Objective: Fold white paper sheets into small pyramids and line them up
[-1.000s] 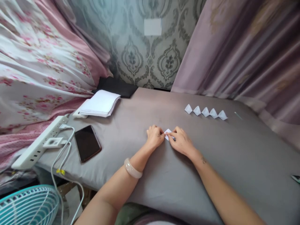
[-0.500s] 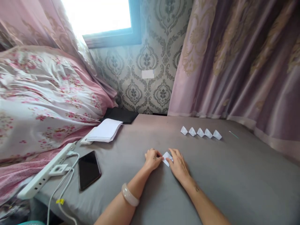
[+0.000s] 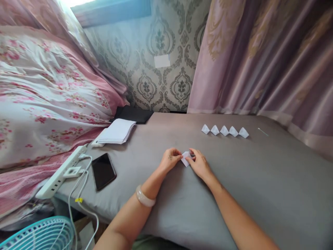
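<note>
A small folded white paper [image 3: 186, 159], roughly diamond-shaped, is between my hands over the grey cloth-covered surface [image 3: 169, 194]. My left hand [image 3: 171, 158] pinches its left corner between thumb and fingers. On the opposite side, my right hand [image 3: 199, 164] grips the right edge, the thumb on the near face and the fingers behind. A pale bangle circles my left wrist. Farther back to the right stands a row of several folded white paper pieces [image 3: 224, 131], pointed at the top.
At the left lie a stack of white paper [image 3: 118, 131], a black flat item [image 3: 135, 115] and a dark phone [image 3: 104, 171]. A white power strip [image 3: 61, 173] with cables runs along the left edge. A blue fan [image 3: 39, 232] stands below. A thin stick [image 3: 263, 131] lies far right.
My view has tilted downward, so the surface sits higher and the fan shows at lower left. Both hands keep hold of the folded paper, the right fingers now closed more tightly around its edge.
</note>
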A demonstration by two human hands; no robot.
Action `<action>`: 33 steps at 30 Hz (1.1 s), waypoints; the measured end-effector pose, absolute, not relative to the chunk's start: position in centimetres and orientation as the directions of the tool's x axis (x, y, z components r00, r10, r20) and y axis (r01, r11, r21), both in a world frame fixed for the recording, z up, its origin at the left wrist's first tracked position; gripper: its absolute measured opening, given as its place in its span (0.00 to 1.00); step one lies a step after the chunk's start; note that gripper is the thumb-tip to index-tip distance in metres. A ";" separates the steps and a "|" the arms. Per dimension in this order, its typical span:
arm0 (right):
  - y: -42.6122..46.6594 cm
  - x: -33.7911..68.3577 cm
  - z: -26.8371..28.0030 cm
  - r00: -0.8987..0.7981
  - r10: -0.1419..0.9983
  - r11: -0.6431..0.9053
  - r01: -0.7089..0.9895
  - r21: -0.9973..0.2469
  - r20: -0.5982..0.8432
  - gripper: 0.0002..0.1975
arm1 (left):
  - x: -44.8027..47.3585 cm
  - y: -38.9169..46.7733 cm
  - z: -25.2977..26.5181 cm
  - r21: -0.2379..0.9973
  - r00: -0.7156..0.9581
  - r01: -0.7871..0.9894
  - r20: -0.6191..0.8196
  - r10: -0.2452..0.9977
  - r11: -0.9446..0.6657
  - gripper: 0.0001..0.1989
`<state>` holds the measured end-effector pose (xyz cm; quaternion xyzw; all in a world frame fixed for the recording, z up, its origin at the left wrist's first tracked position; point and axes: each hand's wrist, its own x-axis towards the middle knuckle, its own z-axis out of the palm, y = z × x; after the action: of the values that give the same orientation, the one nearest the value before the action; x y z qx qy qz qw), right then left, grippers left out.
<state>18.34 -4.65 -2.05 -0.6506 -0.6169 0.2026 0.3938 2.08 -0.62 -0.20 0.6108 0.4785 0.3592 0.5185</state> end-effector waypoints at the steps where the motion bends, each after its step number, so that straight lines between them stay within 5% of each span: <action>1: -4.6 18.4 -2.0 0.179 0.966 0.044 0.603 -0.797 0.189 0.23 | 2.2 -0.7 -0.1 0.993 0.287 0.118 -0.039 0.957 0.005 0.10; 6: -4.5 18.0 -1.2 0.231 0.971 -0.011 0.315 -0.949 0.066 0.27 | 2.5 -1.1 0.9 0.983 0.291 -0.176 0.008 0.957 0.046 0.19; 12: -5.6 17.2 1.1 0.108 0.991 -0.066 -0.076 -0.995 -0.074 0.23 | 2.4 -1.2 1.5 0.971 0.282 -0.225 -0.016 0.959 0.082 0.18; 17: -6.0 17.6 1.9 0.037 0.985 -0.163 -0.157 -0.974 -0.171 0.14 | 2.3 -1.3 1.9 0.945 0.320 -0.312 0.002 0.948 0.103 0.21; 23: -5.6 17.5 1.6 0.017 0.954 -0.280 -0.300 -0.912 -0.299 0.17 | 2.9 -1.6 2.0 0.908 0.275 -0.362 -0.112 0.955 0.211 0.21; 28: -5.2 17.2 1.3 0.099 0.939 -0.249 -0.467 -0.848 -0.330 0.17 | 3.2 -1.7 2.0 0.858 0.373 -0.380 -0.200 0.906 0.345 0.20; 33: -5.4 17.2 1.5 0.103 0.949 -0.216 -0.482 -0.849 -0.299 0.16 | 3.2 -2.0 1.5 0.911 0.392 -0.265 -0.197 0.899 0.316 0.19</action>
<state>17.17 -5.40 1.53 -0.4701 -0.2483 0.6220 0.5748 3.22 -2.00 1.49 0.4226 0.3746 0.4045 0.7194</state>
